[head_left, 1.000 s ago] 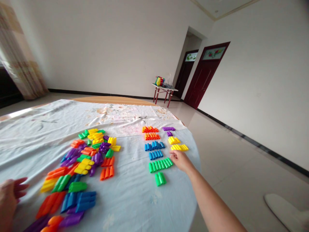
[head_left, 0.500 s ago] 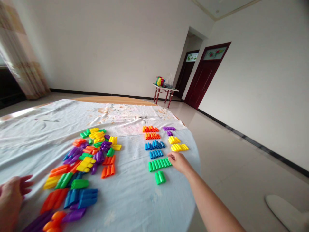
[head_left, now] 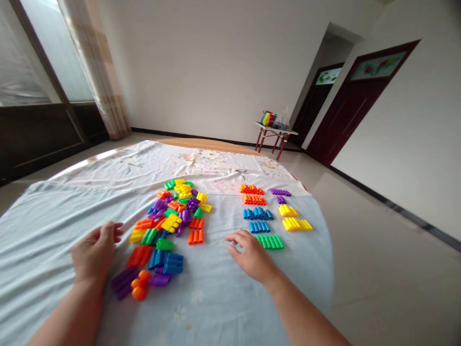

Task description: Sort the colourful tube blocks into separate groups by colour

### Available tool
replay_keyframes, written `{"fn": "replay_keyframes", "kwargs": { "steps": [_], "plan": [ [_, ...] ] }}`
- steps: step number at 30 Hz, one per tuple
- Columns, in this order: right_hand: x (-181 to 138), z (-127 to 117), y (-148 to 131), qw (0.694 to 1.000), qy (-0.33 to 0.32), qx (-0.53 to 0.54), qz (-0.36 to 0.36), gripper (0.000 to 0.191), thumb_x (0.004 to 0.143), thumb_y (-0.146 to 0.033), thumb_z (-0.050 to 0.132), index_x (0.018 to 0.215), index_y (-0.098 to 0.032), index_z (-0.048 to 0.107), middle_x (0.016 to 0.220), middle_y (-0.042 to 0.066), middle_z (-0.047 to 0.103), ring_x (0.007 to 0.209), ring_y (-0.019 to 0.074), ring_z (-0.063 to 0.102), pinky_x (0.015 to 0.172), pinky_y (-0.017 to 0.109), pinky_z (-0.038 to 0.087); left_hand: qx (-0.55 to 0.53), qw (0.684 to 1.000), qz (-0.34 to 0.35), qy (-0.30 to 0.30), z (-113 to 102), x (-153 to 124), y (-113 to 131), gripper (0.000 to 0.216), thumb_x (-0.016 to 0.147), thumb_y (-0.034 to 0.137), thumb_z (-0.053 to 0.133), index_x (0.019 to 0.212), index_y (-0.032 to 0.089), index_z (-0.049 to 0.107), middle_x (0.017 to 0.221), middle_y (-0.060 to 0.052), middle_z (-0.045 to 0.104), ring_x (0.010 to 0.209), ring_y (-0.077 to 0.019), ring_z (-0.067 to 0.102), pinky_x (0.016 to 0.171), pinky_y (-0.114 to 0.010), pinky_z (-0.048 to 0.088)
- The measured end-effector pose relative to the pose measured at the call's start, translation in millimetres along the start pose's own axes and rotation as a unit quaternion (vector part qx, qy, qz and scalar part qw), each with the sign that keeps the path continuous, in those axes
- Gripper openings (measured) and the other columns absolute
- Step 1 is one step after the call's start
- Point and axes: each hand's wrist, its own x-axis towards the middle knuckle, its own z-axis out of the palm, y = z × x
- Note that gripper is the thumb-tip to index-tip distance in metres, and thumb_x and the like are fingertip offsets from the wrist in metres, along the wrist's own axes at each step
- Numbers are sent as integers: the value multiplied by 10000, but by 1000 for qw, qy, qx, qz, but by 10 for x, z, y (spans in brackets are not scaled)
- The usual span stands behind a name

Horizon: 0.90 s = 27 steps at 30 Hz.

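My left hand (head_left: 94, 251) is at the left edge of the mixed pile, its fingers loosely bent and apart, with nothing seen in it. The pile holds orange pieces (head_left: 139, 256), blue pieces (head_left: 173, 263), yellow pieces (head_left: 171, 222) and purple pieces (head_left: 125, 282), tube-shaped plastic and mostly joined in short groups. My right hand (head_left: 248, 252) hovers between the pile and the sorted rows, fingers spread and empty. Beside it lies a green row (head_left: 271, 241); the smaller green group is hidden behind this hand. Further back are blue rows (head_left: 258, 214) and orange rows (head_left: 254, 199).
Yellow rows (head_left: 297, 224) and purple rows (head_left: 280, 192) lie near the round table's right edge. Orange ball-ended pieces (head_left: 139, 293) sit at the pile's front. A cloth (head_left: 216, 298) with creases covers the table. A small side table (head_left: 276, 129) stands by the far wall.
The view has swung left, so everything sits further right. My right hand has moved left from the end of the green row, its fingers now spread. My left hand is nearer the pile.
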Motion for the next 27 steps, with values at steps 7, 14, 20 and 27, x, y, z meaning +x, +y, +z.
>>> {"fn": "replay_keyframes", "kwargs": {
  "steps": [7, 14, 20, 27],
  "plan": [
    [458, 585, -157, 997, -21, -8, -75, 276, 779, -127, 564, 1049, -170, 604, 1043, 66, 615, 1024, 185, 514, 921, 332, 393, 34, 997, 65, -19, 26, -160, 169, 397, 759, 426, 478, 958, 127, 646, 637, 111, 602, 659, -80, 561, 627, -158, 412],
    [482, 809, -68, 996, -31, -55, -56, 305, 780, -107, 551, 1064, -205, 603, 1087, 50, 582, 1016, 185, 502, 912, 331, 384, 115, 991, 72, 5, 141, -14, 32, 348, 761, 432, 459, 847, 176, 679, 677, 32, 653, 675, -131, 590, 606, -209, 395],
    [394, 665, -87, 994, -58, -25, -87, 291, 741, -79, 558, 996, -202, 627, 988, 36, 598, 941, 170, 536, 864, 297, 409, 117, 991, 65, 7, 167, 26, -3, 349, 752, 440, 451, 845, 187, 673, 698, -2, 659, 667, -150, 586, 627, -235, 397],
    [371, 642, -87, 995, -53, -16, -83, 343, 750, -175, 588, 1093, -182, 604, 1047, 71, 576, 1003, 179, 520, 917, 294, 401, 137, 988, 67, 17, 160, 35, -49, 370, 742, 487, 426, 799, 212, 668, 650, 11, 669, 616, -170, 598, 567, -249, 419]
  ]
}}
